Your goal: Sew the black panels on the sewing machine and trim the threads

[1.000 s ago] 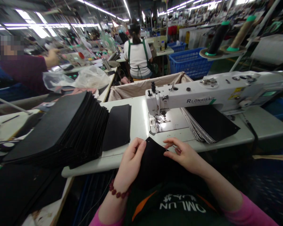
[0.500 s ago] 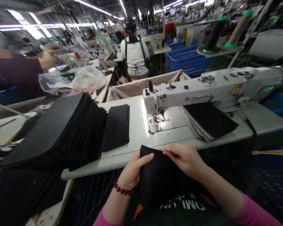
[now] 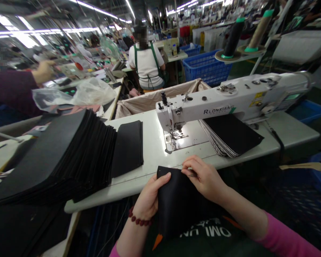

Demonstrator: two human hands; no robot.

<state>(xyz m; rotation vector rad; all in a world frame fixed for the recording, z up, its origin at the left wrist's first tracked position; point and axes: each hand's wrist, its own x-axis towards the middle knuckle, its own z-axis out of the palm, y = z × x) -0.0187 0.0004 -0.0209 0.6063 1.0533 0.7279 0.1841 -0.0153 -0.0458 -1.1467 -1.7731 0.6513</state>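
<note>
A black fabric piece (image 3: pixel 178 203) hangs from the table's front edge down over my lap. My left hand (image 3: pixel 150 198) grips its left edge, thumb on top. My right hand (image 3: pixel 204 178) pinches its upper right edge between thumb and fingers. Just beyond them stands a white sewing machine (image 3: pixel 230 98), its needle and presser foot (image 3: pixel 173 135) over the lit metal plate. A thin stack of black pieces (image 3: pixel 231 134) lies under the machine's arm, and a flat black piece (image 3: pixel 128 148) lies left of the needle.
A tall fanned stack of black pieces (image 3: pixel 61 157) fills the left of the white table (image 3: pixel 155 150). A cloth bin (image 3: pixel 152 98) sits behind it. Thread cones (image 3: pixel 232 37) and blue crates (image 3: pixel 205 66) stand at the back. A seated person (image 3: pixel 147 60) and another's arm (image 3: pixel 18 85) are at work nearby.
The fabric piece has come off the table edge toward my lap, with both hands drawing back with it. My view has shifted slightly right, so everything sits further left.
</note>
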